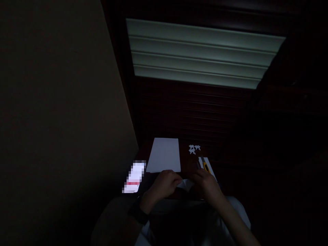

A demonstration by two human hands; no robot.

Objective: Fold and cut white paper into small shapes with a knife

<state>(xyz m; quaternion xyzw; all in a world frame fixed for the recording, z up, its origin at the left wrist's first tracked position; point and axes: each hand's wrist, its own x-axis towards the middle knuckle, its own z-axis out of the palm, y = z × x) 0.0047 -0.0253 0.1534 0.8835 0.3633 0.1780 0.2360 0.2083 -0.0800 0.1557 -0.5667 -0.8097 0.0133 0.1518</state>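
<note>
In the head view a small folded piece of white paper [186, 185] lies between my two hands, low over the dark table. My left hand [165, 183], with a dark band on its wrist, has its fingers closed at the paper's left side. From the other side my right hand [206, 186] has its fingers bent together at the paper's right edge. Both sets of fingertips are dim and partly hidden. Just beyond my right hand is a yellow and black utility knife [206, 166], resting on a white paper strip [212, 171].
A white sheet or pad [165, 155] lies ahead of my left hand. Several small folded white paper shapes [192, 150] sit to its right. A lit phone [134, 177] is at the left edge. A wall [77, 102] rises on the left, with a slatted panel [205, 51] ahead.
</note>
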